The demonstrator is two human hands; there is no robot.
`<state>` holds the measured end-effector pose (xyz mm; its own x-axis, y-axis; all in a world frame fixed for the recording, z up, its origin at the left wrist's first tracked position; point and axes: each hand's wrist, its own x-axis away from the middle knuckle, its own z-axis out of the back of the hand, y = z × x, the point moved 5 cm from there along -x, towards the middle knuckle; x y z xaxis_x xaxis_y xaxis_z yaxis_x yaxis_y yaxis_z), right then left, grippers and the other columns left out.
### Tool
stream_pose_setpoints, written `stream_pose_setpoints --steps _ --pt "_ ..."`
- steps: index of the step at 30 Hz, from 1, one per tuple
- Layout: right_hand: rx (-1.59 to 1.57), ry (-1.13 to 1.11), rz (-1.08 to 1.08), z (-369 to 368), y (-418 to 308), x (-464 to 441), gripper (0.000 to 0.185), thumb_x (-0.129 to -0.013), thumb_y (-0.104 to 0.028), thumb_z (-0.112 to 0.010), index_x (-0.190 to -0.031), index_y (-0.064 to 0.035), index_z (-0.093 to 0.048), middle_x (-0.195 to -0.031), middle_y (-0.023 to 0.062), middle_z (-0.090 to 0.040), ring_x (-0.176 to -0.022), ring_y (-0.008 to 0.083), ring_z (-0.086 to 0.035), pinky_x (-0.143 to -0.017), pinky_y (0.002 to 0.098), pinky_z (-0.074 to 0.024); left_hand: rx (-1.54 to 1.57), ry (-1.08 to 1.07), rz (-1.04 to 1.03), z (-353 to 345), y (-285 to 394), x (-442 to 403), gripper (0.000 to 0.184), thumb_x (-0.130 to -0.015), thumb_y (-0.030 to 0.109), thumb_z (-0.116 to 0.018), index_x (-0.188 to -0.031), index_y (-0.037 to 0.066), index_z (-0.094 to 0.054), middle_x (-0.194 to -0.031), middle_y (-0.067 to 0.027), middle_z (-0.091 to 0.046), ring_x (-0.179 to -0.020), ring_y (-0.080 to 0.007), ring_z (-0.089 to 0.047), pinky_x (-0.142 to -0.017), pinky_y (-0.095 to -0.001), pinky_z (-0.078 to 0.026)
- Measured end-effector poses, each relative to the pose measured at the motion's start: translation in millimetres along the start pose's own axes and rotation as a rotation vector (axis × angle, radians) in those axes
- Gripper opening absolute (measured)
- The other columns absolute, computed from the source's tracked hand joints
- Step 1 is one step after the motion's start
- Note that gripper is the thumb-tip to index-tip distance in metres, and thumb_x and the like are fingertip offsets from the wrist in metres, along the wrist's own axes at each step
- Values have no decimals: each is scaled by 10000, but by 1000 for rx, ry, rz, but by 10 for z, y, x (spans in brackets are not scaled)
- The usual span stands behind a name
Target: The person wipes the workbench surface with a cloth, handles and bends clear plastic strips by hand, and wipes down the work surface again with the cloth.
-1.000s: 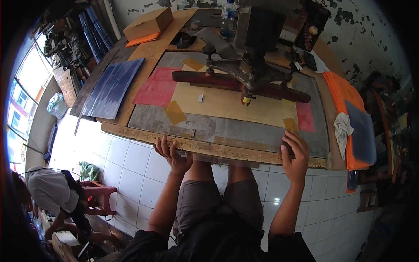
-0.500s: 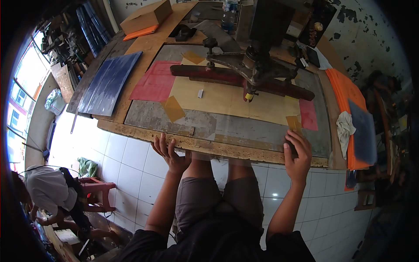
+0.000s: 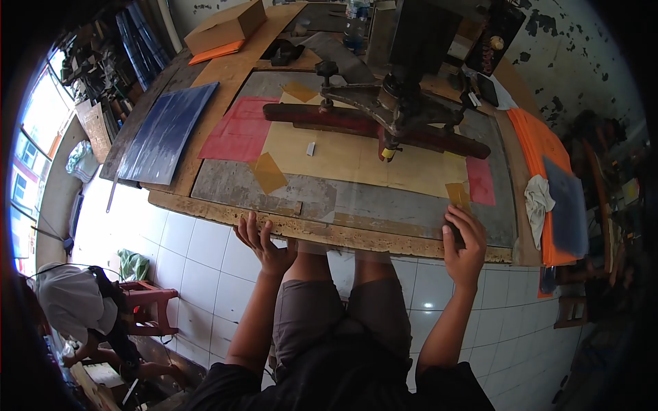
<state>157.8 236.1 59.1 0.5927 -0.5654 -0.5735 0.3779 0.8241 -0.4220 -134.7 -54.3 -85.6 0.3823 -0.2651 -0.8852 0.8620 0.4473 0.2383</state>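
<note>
My left hand [image 3: 266, 248] rests at the wooden front edge [image 3: 329, 231] of the work table, fingers apart and fingertips on the wood. My right hand [image 3: 466, 245] lies at the same edge farther right, its fingers stretched forward over the grey plate [image 3: 312, 200] and its thumb raised. Between the hands, a faint see-through sheet [image 3: 343, 252] seems to hang over the edge; its outline is hard to make out. Ahead lies a cream sheet [image 3: 343, 156] with red pieces [image 3: 240, 130] at its ends and brown tape [image 3: 269, 174]. A dark red press bar [image 3: 439, 137] stands above it.
Blue-tinted plastic sheets [image 3: 168, 133] lie at the left, and a cardboard box [image 3: 226, 26] behind them. Orange sheets [image 3: 531, 137], a white cloth [image 3: 539, 200] and more plastic sheets [image 3: 565, 205] are at the right. Another person [image 3: 75, 301] works at lower left near a red stool [image 3: 151, 305].
The whole view has shifted slightly, with the table a little farther left. Both hands keep nearly the same place and shape at the table edge.
</note>
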Motion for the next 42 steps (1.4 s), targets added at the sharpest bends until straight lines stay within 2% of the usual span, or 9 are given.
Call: stream_pose_setpoints --steps 13,16,27,31,34,36,40,41,42 --pt "4 7 7 2 -2 -1 188 -978 -103 -746 -1153 -55 -797 -1305 53 -779 -1308 272 -690 -1128 450 -506 5 -7 9 5 3 -4 746 -899 392 -791 -1514 159 -438 -1683 -251 -361 -1588 -537 -266 -1273 -743 -150" --pt "1 10 2 3 -4 0 190 -973 -97 -749 -1152 -53 -796 -1302 55 -781 -1306 275 -692 -1126 448 -507 -23 -28 -7 33 50 -52 823 -871 294 -802 -1557 138 -375 -1673 -264 -357 -1581 -539 -269 -1260 -750 -192" --pt "-9 9 20 -3 3 -5 210 -957 -82 -757 -1162 -49 -791 -1304 65 -780 -1302 282 -695 -1122 450 -504 -25 -29 -5 32 40 -39 831 -850 296 -831 -1536 144 -387 -1672 -260 -361 -1575 -540 -278 -1259 -751 -197" --pt "-41 -11 72 39 -19 9 300 -980 -236 -759 -1224 -62 -779 -1348 67 -763 -1339 295 -670 -1146 466 -462 4 -13 10 16 8 -15 737 -896 403 -812 -1492 160 -453 -1676 -247 -374 -1587 -526 -274 -1272 -745 -161" --pt "-49 -53 144 104 -107 13 446 -988 -410 -758 -1286 -77 -760 -1417 78 -729 -1392 313 -630 -1174 503 -418 -10 -30 4 21 18 -21 785 -847 326 -839 -1492 135 -434 -1670 -255 -375 -1575 -541 -278 -1258 -752 -204" --pt "-18 -97 200 120 -278 61 550 -982 -522 -751 -1322 -91 -746 -1461 85 -704 -1428 323 -601 -1191 533 -391 -5 -15 3 9 30 -27 783 -855 345 -831 -1495 132 -432 -1667 -258 -380 -1571 -547 -280 -1255 -757 -205" --pt "32 -208 187 -81 -521 384 590 -906 -464 -863 -1379 -137 -729 -1563 60 -630 -1504 308 -532 -1245 586 -322 9 -18 -3 7 17 -29 775 -869 356 -805 -1507 128 -427 -1661 -263 -387 -1559 -563 -291 -1249 -766 -203" --pt "46 -227 138 -128 -562 437 505 -948 -335 -842 -1401 -147 -721 -1584 50 -611 -1523 304 -511 -1266 593 -301 15 -16 -4 7 15 -31 773 -866 338 -802 -1509 129 -428 -1661 -264 -388 -1556 -565 -295 -1248 -768 -202" --pt "55 -208 135 -149 -562 462 459 -966 -288 -818 -1394 -146 -728 -1578 49 -617 -1521 301 -515 -1270 587 -300 21 -16 -5 13 19 -48 771 -862 319 -800 -1511 130 -428 -1661 -264 -389 -1553 -568 -299 -1248 -769 -201"
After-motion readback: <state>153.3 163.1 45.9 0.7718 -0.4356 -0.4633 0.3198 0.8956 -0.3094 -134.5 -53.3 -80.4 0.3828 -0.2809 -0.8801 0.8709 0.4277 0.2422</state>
